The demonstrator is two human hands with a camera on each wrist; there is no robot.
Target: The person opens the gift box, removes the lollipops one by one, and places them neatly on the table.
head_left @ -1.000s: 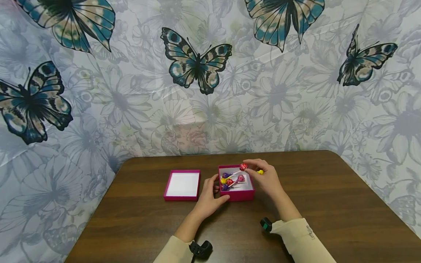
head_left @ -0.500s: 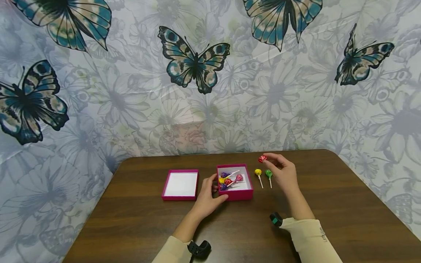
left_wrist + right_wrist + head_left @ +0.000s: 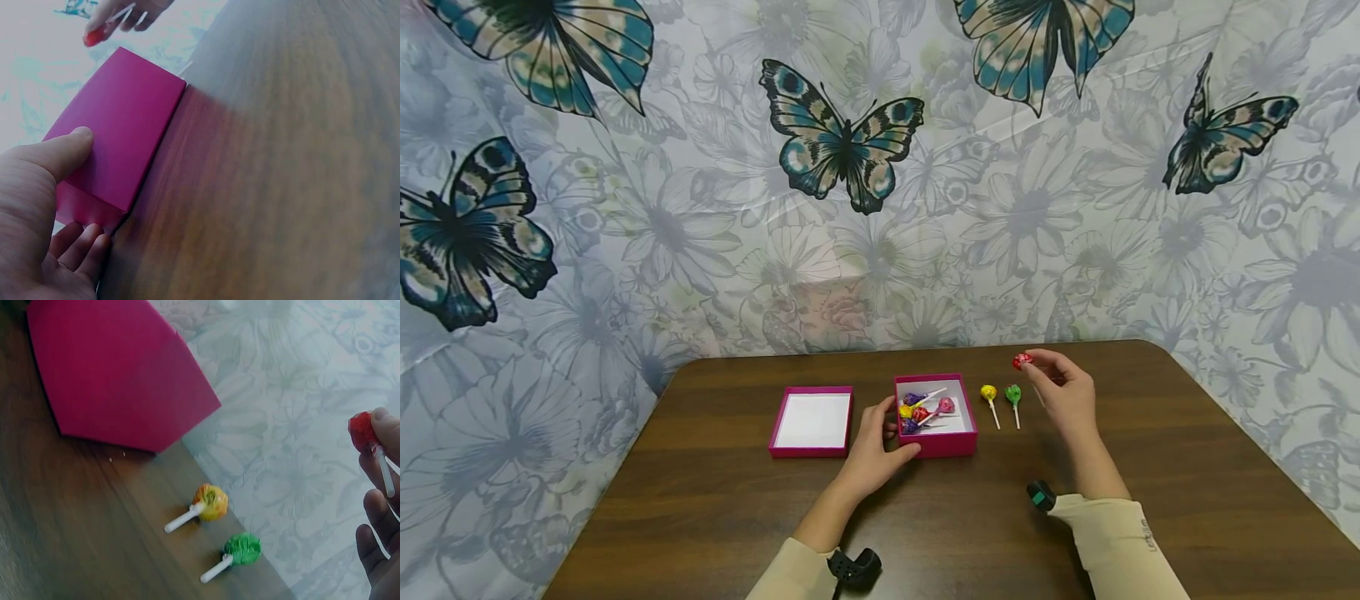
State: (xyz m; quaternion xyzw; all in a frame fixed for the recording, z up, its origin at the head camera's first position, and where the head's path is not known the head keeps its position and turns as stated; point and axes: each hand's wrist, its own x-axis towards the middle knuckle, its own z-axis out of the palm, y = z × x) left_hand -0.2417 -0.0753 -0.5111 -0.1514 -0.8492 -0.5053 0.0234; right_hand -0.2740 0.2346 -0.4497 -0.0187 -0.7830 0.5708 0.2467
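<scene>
We have the red lollipop (image 3: 1022,361) pinched by its wrapped head in the right hand (image 3: 1063,400), lifted above the bench (image 3: 1195,442) toward its far edge, on the right hand's side of the green lollipop (image 3: 1013,392). The left hand (image 3: 871,454) grips the pink box (image 3: 937,447) at its near left corner, thumb on the front wall, fingers on the left side; that light hold seems enough to steady it. The yellow lollipop (image 3: 988,392) and the green one lie apart, heads toward the far edge, sticks toward the near edge. To set ours down well, we should match that slant, leave a similar gap beside the green, and stay a little in from the far edge. A round head may roll, so we would let stick and head both meet the wood before loosening the pinch, without brushing the green with our knuckles.
</scene>
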